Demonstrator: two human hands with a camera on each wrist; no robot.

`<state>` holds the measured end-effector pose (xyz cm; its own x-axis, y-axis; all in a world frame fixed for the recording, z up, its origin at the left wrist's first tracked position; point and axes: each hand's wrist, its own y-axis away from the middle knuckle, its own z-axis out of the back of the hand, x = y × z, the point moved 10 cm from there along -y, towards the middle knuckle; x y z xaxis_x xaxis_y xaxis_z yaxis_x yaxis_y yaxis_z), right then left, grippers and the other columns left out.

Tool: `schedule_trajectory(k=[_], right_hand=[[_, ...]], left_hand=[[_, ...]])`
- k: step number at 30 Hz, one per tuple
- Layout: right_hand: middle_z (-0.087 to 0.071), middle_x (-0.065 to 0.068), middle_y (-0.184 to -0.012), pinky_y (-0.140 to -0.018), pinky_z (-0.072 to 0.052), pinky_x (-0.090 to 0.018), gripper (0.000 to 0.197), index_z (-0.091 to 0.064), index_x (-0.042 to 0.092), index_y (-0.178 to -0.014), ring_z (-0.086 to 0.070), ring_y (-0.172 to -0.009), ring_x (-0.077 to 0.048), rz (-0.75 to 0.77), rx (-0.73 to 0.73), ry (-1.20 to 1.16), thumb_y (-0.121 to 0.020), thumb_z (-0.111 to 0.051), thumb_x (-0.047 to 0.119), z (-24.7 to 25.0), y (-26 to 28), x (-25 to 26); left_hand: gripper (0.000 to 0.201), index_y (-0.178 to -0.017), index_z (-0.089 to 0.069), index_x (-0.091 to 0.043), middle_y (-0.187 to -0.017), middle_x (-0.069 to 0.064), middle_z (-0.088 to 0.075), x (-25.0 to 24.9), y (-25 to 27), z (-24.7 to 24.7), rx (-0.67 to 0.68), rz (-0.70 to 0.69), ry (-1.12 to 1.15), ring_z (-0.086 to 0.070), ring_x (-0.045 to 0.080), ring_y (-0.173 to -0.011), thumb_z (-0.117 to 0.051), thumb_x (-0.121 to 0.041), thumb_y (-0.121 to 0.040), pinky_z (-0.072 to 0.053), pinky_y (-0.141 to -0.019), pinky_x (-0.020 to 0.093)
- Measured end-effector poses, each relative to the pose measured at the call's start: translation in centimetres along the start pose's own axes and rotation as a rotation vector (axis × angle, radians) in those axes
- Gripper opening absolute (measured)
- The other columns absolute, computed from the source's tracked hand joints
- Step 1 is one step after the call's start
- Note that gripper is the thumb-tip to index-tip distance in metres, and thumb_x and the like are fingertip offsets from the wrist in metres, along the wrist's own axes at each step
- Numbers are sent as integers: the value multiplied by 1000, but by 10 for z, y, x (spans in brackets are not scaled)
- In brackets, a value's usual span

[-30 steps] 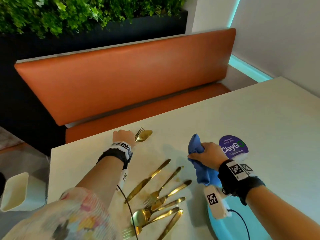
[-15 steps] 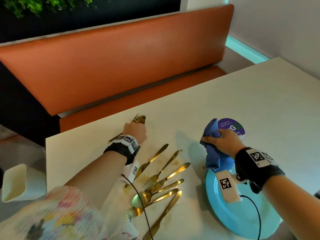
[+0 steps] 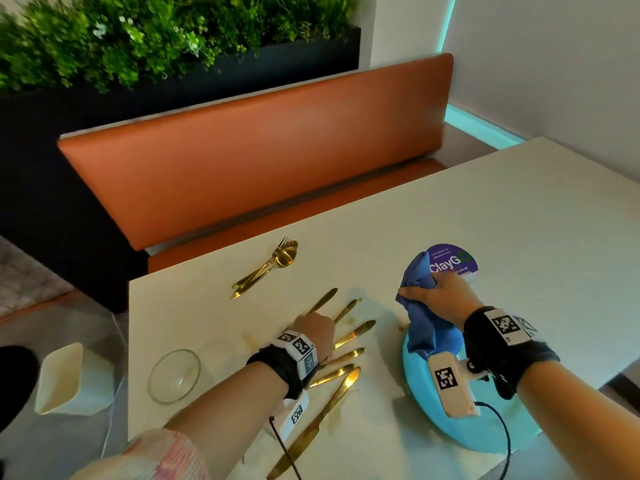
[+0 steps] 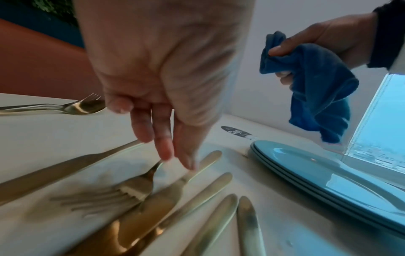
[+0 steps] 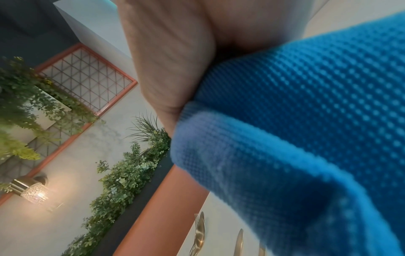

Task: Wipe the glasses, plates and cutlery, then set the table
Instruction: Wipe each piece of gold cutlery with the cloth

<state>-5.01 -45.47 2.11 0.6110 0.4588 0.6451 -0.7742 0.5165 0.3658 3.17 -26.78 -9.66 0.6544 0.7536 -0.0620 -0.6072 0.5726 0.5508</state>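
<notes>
My left hand (image 3: 313,327) hovers over a loose pile of gold cutlery (image 3: 346,355) on the table. In the left wrist view its straight fingers (image 4: 163,152) point down and touch the handle of a gold fork (image 4: 136,188); nothing is gripped. A gold fork and spoon pair (image 3: 270,268) lies apart, near the table's far edge. My right hand (image 3: 440,296) grips a bunched blue cloth (image 3: 426,323) above a stack of blue plates (image 3: 485,431). The cloth (image 5: 295,138) fills the right wrist view.
An empty glass (image 3: 175,375) stands near the table's left edge. A white container (image 3: 69,379) sits off the table to the left. A purple round sticker (image 3: 453,261) lies beyond the cloth. An orange bench (image 3: 259,150) runs along the far side.
My left hand let go of the fork and spoon near the far edge and drew back to the cutlery pile. My right hand still holds the cloth.
</notes>
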Motion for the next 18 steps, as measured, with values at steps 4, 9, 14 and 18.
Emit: schedule_trajectory(k=[4,9,14,18], right_hand=[[-57,-4,-69,-56,-40,-26,31,-54,13,-70,-53,-68,-20,-24,-2,-31,-79,-69,38,7,7,-16],[-54,-3,-62,-56,-39,-26,35,-50,14,-62,-49,-59,-16,-63,-7,-54,-79,-69,37,12,16,-35],[-60,-5,-66,-59,-43,-27,32,-54,11,-66,-55,-63,-19,-91,32,-147,-75,-75,33,7,24,-54],[-69,-12,-82,-76,-51,-37,35,-61,5,-82,-63,-80,-29,-98,65,-224,-72,-77,34,-2,21,-56]], left_hand=[[25,-114,-59,-12,-116,8,-64,12,-2,17,-187,103,10,-58,24,-110,-50,-18,-91,-43,-92,30],[25,-115,-57,-8,-121,11,-61,12,-10,5,-161,185,87,-57,25,-114,-47,-11,-93,-45,-94,31],[28,-115,-60,-3,-122,12,-62,16,-10,1,-88,227,244,-60,25,-113,-45,-14,-94,-46,-94,28],[27,-108,-68,-7,-114,7,-68,17,-4,29,-101,203,458,-63,21,-107,-56,-22,-90,-46,-79,20]])
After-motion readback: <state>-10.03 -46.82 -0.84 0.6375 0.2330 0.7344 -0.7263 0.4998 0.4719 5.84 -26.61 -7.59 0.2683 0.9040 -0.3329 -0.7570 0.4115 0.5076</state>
